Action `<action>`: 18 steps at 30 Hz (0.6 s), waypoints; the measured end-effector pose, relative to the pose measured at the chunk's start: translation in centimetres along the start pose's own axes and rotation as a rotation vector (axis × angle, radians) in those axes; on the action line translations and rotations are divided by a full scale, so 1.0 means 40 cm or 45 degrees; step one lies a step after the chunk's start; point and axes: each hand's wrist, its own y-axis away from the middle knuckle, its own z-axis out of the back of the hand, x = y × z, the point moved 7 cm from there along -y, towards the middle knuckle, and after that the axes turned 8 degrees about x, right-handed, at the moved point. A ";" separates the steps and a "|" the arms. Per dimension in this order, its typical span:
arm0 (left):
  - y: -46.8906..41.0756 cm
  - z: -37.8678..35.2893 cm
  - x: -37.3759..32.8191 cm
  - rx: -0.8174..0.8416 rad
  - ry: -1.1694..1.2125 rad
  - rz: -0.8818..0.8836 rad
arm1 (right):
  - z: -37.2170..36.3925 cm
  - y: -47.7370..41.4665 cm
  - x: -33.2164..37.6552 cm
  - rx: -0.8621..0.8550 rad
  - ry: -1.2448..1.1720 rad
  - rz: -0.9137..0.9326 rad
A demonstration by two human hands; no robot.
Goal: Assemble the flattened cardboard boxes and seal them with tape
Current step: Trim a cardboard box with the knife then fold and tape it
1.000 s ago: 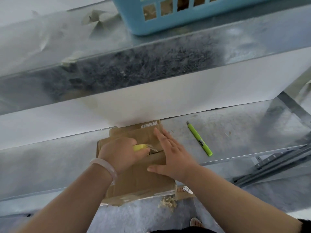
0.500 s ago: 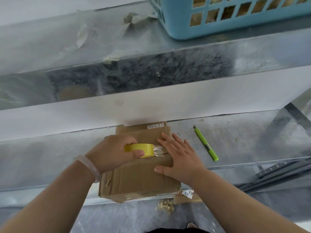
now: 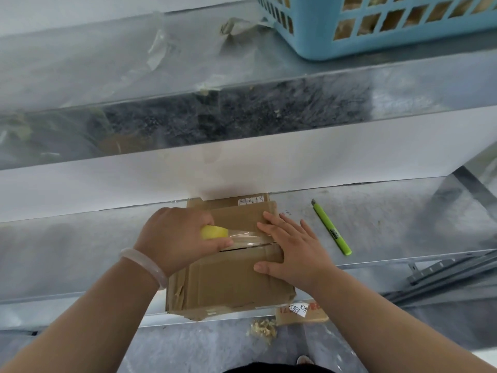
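Left hand point(image 3: 174, 238) on the left part of the box top, fingers curled round a yellow roll point(image 3: 213, 232), thumb at its near side. Pale bangle point(image 3: 142, 265) on that wrist. From the roll, a clear strip of tape point(image 3: 247, 236) stretched rightward along the seam between the two top flaps, its far end under the right fingers. Seam slightly gaping, a dark slit visible beneath the strip.

Box point(image 3: 228, 281) brown, standing on the lower shelf point(image 3: 67, 251), near edge about level with the shelf lip, far edge at the white panel point(image 3: 322, 157) behind. Worn corners, torn paper along the near left side, a small printed label point(image 3: 251, 201) on the far flap.

Right hand point(image 3: 293, 251) flat on the right part of the top, fingers straight and spread, pressing flaps and tape end down, thumb along the near flap.

Right of the box and apart from it, a green knife point(image 3: 332, 231) lying on the shelf, blade end pointing away. Below the shelf lip, just right of the box corner, a cardboard scrap point(image 3: 298, 310) with a handwritten white tag; lower and a little left, a small heap of shavings point(image 3: 262, 328) on the floor. Far right, grey metal rails point(image 3: 443, 267) below shelf level.

Above, on the upper shelf point(image 3: 107, 63), crumpled paper point(image 3: 236, 26) and, at the top right, a blue basket point(image 3: 376, 30) with brown contents behind its holes.
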 end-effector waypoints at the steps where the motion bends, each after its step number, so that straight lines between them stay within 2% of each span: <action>1: 0.002 0.001 -0.001 -0.007 0.003 -0.016 | 0.003 0.001 0.000 -0.022 -0.010 0.007; 7: 0.005 0.000 -0.008 0.007 0.012 -0.048 | 0.021 0.009 0.010 -0.144 -0.023 0.026; 12: 0.004 -0.006 0.000 0.008 0.030 -0.048 | 0.018 -0.019 0.013 -0.007 0.178 0.028; 18: -0.001 -0.008 -0.002 0.024 -0.028 -0.055 | 0.019 -0.042 0.000 0.116 0.236 -0.013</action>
